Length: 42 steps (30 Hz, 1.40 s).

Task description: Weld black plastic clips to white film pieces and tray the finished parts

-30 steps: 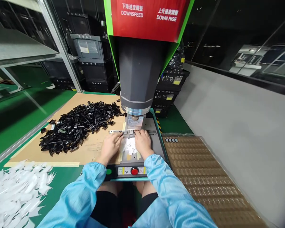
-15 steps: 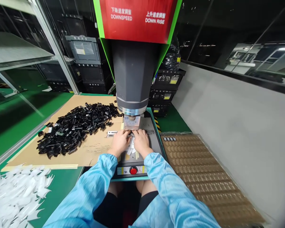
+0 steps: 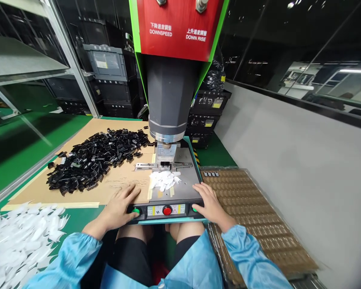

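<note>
My left hand (image 3: 118, 206) lies spread at the front left corner of the press base, its thumb on a green button (image 3: 136, 210). At the right corner my right hand (image 3: 210, 202) is spread too, thumb at the other green button (image 3: 194, 208). Between them is a red button (image 3: 167, 210) on the front panel. A dark part (image 3: 165, 164) sits in the metal fixture (image 3: 146, 165) beneath the press head (image 3: 167, 150). Just in front of the fixture, small white pieces (image 3: 165, 180) lie in a loose pile on the base plate (image 3: 189, 186).
Many black plastic parts (image 3: 93, 160) are heaped on cardboard (image 3: 120, 180) at the left. White curved pieces (image 3: 24, 237) cover the near left table. A brown compartment tray (image 3: 252, 212) stands right, with several small parts (image 3: 211, 174) in its far corner. Stacked bins (image 3: 106, 64) stand behind.
Both hands have left the fixture under the press head and moved back and apart to the two green buttons. The dark part in the fixture and the white pile are now uncovered.
</note>
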Tool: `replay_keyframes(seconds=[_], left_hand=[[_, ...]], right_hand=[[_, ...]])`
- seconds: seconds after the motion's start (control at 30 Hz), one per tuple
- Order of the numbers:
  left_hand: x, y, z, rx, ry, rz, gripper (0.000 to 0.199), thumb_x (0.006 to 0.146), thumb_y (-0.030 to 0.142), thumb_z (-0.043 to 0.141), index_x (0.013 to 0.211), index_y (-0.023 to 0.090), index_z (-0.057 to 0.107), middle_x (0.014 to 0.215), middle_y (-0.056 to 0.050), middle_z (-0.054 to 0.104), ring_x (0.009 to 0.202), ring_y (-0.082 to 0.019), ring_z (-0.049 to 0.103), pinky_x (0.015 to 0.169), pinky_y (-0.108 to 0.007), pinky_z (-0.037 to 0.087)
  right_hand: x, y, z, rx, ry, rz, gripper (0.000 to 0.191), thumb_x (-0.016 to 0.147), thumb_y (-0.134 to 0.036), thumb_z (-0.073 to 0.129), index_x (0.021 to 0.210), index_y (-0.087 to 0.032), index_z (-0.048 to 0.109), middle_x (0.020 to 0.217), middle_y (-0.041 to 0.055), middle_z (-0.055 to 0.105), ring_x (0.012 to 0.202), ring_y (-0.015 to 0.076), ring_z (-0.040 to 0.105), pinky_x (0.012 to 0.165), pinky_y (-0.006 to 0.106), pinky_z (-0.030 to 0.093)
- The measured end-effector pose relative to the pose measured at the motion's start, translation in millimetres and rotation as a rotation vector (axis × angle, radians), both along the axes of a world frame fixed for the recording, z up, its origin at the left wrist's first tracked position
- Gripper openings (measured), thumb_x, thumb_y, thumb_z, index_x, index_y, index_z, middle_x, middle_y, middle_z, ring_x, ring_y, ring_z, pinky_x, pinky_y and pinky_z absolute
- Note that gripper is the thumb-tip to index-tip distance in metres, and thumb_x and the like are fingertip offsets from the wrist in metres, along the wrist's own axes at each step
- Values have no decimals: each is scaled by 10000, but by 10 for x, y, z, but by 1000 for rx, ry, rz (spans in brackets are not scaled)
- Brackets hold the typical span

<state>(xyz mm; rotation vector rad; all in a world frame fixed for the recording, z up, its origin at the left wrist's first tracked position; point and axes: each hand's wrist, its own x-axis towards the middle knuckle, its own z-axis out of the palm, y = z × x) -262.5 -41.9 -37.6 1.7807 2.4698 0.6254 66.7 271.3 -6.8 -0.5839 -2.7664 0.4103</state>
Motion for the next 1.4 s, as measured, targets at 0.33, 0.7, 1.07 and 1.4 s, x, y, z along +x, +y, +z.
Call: replay_keyframes(seconds=[0.33, 0.7, 1.07, 1.4], left_hand=[[73, -80, -40, -21, 59, 45, 732, 895, 440, 731, 1587, 317, 524, 1669, -113, 461, 1517, -377, 454, 1266, -593, 374], [270, 801, 0, 21, 6, 160, 931, 983, 723, 525, 1666, 116, 348, 1719, -240, 344, 1616, -391, 301, 1320, -590, 244], [551, 1223, -110, 46, 66, 177, 876, 1029, 665, 475, 1656, 64, 357, 1716, -278, 319, 1618, -432, 275, 1320, -667, 145], [88, 1246, 118, 319, -96, 157, 654, 1005, 536, 605, 1520, 141, 519, 1562, -214, 527, 1485, -384, 469, 1238, -559, 396]], right_hand=[[2, 8, -88, 64, -89, -43, 609, 920, -322, 703, 1517, -332, 588, 1592, 98, 549, 1564, 329, 365, 1238, 552, 323], [-1110, -89, -108, 15, -94, -98, 807, 1020, -425, 595, 1690, -94, 292, 1722, 203, 367, 1632, 350, 271, 1328, 535, 199], [-1217, -465, -172, 81, -76, -96, 752, 1073, -454, 517, 1683, -65, 312, 1743, 233, 305, 1652, 380, 210, 1345, 581, 119], [-1336, -51, -139, -85, 274, -116, 522, 1006, -295, 583, 1512, -172, 568, 1524, 155, 600, 1450, 322, 497, 1241, 508, 404]])
